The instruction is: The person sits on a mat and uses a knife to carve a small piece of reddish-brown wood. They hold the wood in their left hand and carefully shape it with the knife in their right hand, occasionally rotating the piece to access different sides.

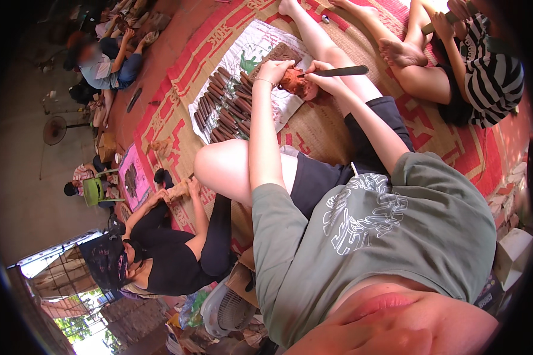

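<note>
In front of me, above my bent legs, is a lumpy reddish-orange carved piece (pixel 298 86), apparently wood. My left hand (pixel 273 72) is closed on its left side and steadies it. A dark-handled carving tool (pixel 344 71) is gripped in my right hand (pixel 326 78), its thin end against the top of the piece. Just beyond my left hand, a rough brown block (pixel 285 53) lies on a white printed sheet (pixel 256 36). Several dark brown sticks (pixel 225 100), like tool handles, are lined up in rows there.
A red and tan woven mat (pixel 189 65) lies beneath. A person in a striped shirt (pixel 485 77) sits at the right with a long tool. At the left, a person in black (pixel 175 260) holds a pale piece (pixel 179 190). A fan (pixel 230 310) lies behind them.
</note>
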`<state>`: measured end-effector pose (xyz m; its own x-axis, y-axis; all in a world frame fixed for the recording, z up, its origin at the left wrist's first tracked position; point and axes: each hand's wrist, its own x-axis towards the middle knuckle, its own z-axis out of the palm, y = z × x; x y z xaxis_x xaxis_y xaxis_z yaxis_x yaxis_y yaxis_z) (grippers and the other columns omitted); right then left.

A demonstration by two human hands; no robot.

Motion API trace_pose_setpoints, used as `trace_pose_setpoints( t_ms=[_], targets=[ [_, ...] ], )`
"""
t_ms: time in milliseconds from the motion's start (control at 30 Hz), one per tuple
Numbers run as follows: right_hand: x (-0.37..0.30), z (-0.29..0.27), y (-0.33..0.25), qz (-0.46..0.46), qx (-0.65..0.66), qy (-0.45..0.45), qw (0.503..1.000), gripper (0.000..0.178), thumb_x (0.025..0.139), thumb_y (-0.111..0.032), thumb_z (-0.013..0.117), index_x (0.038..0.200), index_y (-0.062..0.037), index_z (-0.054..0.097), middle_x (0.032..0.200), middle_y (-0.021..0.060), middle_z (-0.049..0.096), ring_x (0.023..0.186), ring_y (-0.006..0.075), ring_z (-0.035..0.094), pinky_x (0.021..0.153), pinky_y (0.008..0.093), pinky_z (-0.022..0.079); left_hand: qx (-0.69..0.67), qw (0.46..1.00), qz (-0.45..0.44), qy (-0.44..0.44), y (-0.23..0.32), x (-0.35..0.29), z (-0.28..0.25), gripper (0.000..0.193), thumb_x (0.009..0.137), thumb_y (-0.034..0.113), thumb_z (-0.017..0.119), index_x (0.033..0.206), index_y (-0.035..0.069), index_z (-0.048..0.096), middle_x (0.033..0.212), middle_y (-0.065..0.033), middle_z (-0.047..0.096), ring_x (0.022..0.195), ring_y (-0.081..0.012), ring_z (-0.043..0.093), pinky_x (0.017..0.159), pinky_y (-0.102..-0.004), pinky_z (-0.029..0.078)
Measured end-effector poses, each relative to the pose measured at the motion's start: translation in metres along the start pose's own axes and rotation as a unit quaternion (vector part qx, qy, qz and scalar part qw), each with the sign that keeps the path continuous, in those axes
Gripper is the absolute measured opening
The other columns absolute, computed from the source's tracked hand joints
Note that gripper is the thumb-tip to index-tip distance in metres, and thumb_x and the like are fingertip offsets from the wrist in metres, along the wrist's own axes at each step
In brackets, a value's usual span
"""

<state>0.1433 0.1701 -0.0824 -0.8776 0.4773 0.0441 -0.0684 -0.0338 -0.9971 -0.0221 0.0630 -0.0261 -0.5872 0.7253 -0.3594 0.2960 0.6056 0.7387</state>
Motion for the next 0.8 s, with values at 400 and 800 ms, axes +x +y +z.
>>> trace_pose_setpoints(
  t_ms=[400,800],
  targets=[
    [-0.002,-0.002,-0.010,0.055,0.074,-0.053,0.994,0.015,0.075,-0.014,0.065,0.082,-0.0030,0.058,0.075,0.0045,0.061,0.072,0.0105,0.058,0.064,0.0228,0.046,-0.055,0.997,0.004,-0.053,0.000,-0.007,-0.004,0.032,0.078,0.023,0.057,0.099,0.001,0.067,0.101,-0.0100,0.066,0.090,-0.0136,0.060,0.083,-0.0241,0.045],
    [0.000,-0.003,-0.012,0.064,0.087,-0.037,0.993,0.015,0.072,-0.011,0.069,0.083,-0.0028,0.063,0.078,0.0052,0.064,0.073,0.0099,0.059,0.067,0.0223,0.047,-0.078,0.996,0.006,-0.052,0.003,-0.006,-0.004,0.026,0.076,0.020,0.062,0.090,-0.001,0.069,0.090,-0.0087,0.068,0.079,-0.0122,0.061,0.075,-0.0236,0.047]
  ],
)
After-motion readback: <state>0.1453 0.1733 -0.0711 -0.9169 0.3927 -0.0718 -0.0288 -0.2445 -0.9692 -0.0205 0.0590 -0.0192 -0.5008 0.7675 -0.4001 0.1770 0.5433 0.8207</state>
